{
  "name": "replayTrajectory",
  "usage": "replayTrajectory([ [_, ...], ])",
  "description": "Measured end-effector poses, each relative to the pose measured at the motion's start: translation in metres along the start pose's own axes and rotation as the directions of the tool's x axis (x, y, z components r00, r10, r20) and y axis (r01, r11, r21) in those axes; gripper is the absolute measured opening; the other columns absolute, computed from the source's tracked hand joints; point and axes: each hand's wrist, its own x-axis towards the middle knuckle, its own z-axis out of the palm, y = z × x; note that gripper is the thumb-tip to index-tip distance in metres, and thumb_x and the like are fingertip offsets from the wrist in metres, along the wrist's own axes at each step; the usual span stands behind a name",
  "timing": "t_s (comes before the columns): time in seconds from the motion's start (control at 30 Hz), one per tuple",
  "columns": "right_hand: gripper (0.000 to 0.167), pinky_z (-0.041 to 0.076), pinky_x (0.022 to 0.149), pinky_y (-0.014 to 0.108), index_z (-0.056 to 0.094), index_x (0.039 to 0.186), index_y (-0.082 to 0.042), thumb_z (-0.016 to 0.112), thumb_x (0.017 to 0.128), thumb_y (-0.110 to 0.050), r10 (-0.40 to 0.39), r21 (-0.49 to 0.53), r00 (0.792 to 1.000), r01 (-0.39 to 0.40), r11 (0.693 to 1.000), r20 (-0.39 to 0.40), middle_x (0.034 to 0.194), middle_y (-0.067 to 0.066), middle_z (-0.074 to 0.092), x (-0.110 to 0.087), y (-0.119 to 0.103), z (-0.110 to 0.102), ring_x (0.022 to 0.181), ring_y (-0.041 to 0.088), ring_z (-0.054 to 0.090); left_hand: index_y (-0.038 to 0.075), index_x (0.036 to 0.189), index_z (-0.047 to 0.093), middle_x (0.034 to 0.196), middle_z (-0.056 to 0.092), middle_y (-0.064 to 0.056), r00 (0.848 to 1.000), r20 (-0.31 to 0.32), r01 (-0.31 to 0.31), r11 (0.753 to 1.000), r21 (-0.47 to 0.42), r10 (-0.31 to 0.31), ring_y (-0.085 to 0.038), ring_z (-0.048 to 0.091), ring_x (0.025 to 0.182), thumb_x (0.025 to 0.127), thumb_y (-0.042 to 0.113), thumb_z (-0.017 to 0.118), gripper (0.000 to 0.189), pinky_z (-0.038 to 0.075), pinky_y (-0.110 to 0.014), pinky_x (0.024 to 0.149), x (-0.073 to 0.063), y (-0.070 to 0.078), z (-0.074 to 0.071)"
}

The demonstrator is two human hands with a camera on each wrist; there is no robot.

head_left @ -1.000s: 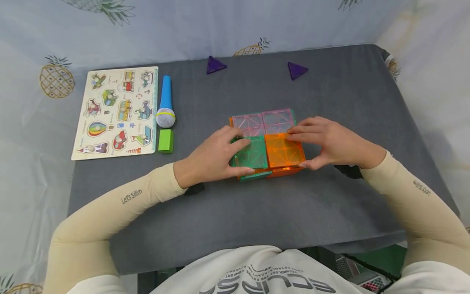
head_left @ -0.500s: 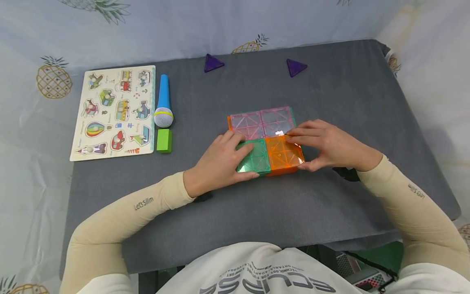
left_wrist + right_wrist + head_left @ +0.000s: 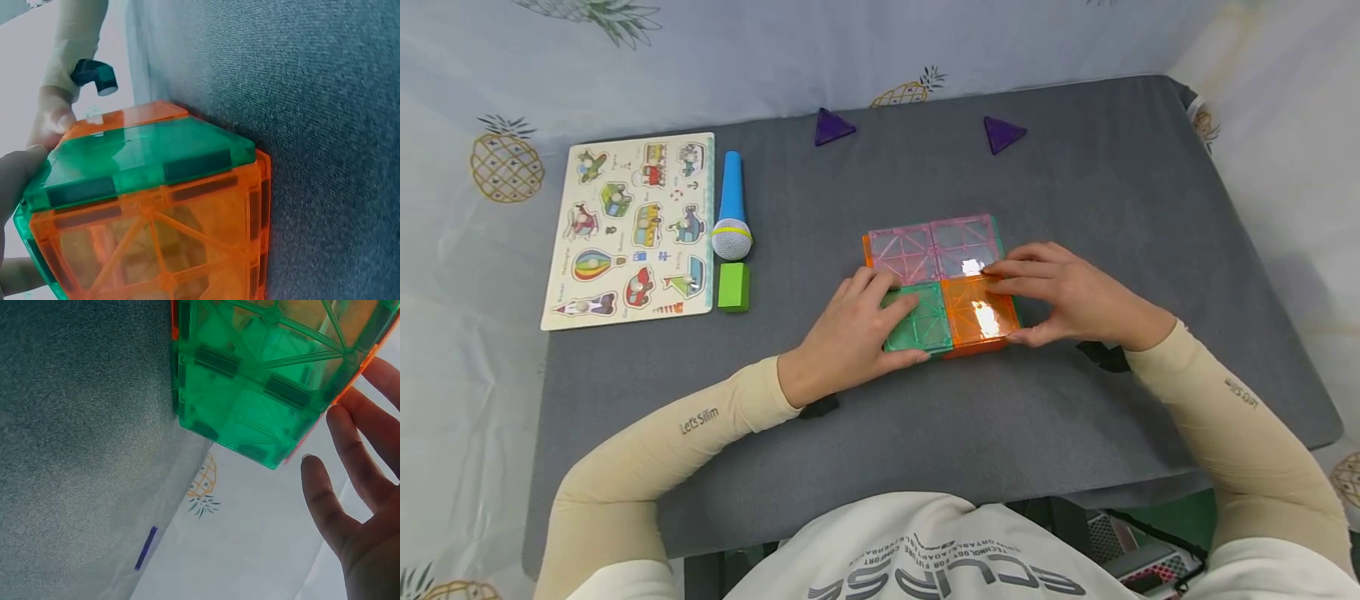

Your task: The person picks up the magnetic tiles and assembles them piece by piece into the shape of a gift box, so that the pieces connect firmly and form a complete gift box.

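A translucent green and orange magnetic tile box (image 3: pixel 262 369) rests on grey felt (image 3: pixel 75 425), the right hand's straight fingers (image 3: pixel 356 469) just beside it.

The tile block (image 3: pixel 942 283) looks like translucent glossy plastic in pink, green and orange, throwing bright glare on top. The table cover (image 3: pixel 1075 433) is matt grey cloth with a fine, slightly rough weave. The puzzle board (image 3: pixel 628 229) may be printed wood, though it is too far off to tell. The backdrop (image 3: pixel 775 50) is thin printed fabric.
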Motion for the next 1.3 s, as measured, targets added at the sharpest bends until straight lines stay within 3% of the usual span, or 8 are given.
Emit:
replayTrajectory([
  [0.13,0.052,0.038,0.092,0.039,0.069,0.115,-0.009,0.071,0.082,-0.049,0.021,0.007,1.000,-0.021,1.000,0.006,0.126,0.009,0.062,-0.004,-0.001,0.000,0.111,0.025,0.052,0.011,0.120,0.065,0.109,0.052,-0.011,1.000,0.008,0.013,1.000,-0.008,-0.013,-0.026,0.043,0.097,0.079,0.056,0.071,0.061,0.040,-0.041,0.085,0.000,0.001,0.002],
  [0.4,0.050,0.033,0.100,0.025,0.069,0.118,-0.012,0.077,0.079,-0.042,0.060,0.057,0.998,-0.058,0.997,-0.020,0.130,0.009,0.059,-0.009,-0.004,0.005,0.114,0.024,0.049,0.010,0.125,0.063,0.105,0.052,-0.009,0.998,-0.056,0.011,0.999,0.041,-0.008,-0.025,0.040,0.086,0.077,0.059,0.071,0.069,0.037,-0.038,0.073,-0.009,0.003,0.012],
  [0.67,0.052,0.029,0.105,0.022,0.068,0.119,-0.011,0.062,0.088,-0.052,0.111,0.123,0.991,-0.101,0.987,-0.077,0.132,0.012,0.057,-0.015,-0.005,0.016,0.117,0.027,0.046,0.008,0.137,0.054,0.134,0.051,-0.018,0.996,-0.078,0.044,0.996,0.079,-0.038,-0.031,0.047,0.108,0.079,0.056,0.071,0.077,0.038,-0.046,0.097,-0.020,0.008,0.025],
  [0.93,0.049,0.028,0.108,0.022,0.070,0.112,-0.007,0.064,0.088,-0.048,0.153,0.226,0.970,-0.108,0.968,-0.191,0.134,0.021,0.053,-0.024,-0.008,0.032,0.120,0.033,0.042,0.009,0.137,0.054,0.134,0.054,-0.017,0.991,-0.128,0.061,0.992,0.113,-0.046,-0.033,0.046,0.119,0.084,0.049,0.070,0.068,0.035,-0.047,0.102,-0.022,0.014,0.033],
  [1.07,0.050,0.027,0.108,0.024,0.070,0.111,-0.007,0.065,0.086,-0.050,0.171,0.240,0.963,-0.120,0.963,-0.208,0.134,0.022,0.052,-0.026,-0.009,0.036,0.120,0.035,0.041,0.010,0.127,0.062,0.119,0.061,-0.009,0.992,-0.118,0.056,0.995,0.079,-0.046,-0.028,0.048,0.113,0.086,0.047,0.068,0.056,0.030,-0.049,0.108,-0.022,0.015,0.038],
  [1.3,0.051,0.026,0.109,0.028,0.068,0.117,-0.008,0.063,0.088,-0.049,0.172,0.186,0.968,-0.138,0.973,-0.183,0.139,0.019,0.049,-0.027,-0.011,0.040,0.122,0.036,0.039,0.010,0.130,0.060,0.134,0.046,-0.017,0.988,-0.132,0.091,0.995,0.041,-0.084,-0.035,0.037,0.123,0.086,0.046,0.068,0.057,0.026,-0.049,0.112,-0.025,0.014,0.041],
])
